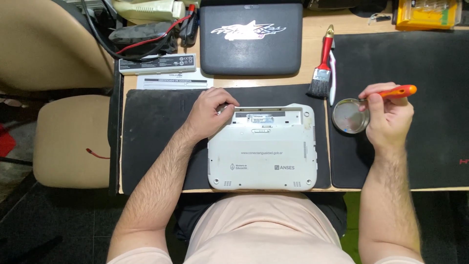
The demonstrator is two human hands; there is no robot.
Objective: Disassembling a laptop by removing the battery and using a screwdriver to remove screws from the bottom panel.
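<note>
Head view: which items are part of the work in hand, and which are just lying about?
In hand:
- white laptop, underside up, left hand on its corner
- orange-handled screwdriver in right hand
- round metal dish by that hand

Lying about:
- red-handled brush
- dark laptop
- battery pack
- yellow box

Dark closed laptop (250, 39) at 12 o'clock; red-handled brush (322, 68) at 1; yellow case (427, 13) at 2; long grey battery pack (157, 63) at 11; beige chair (68, 139) at 9.
</note>
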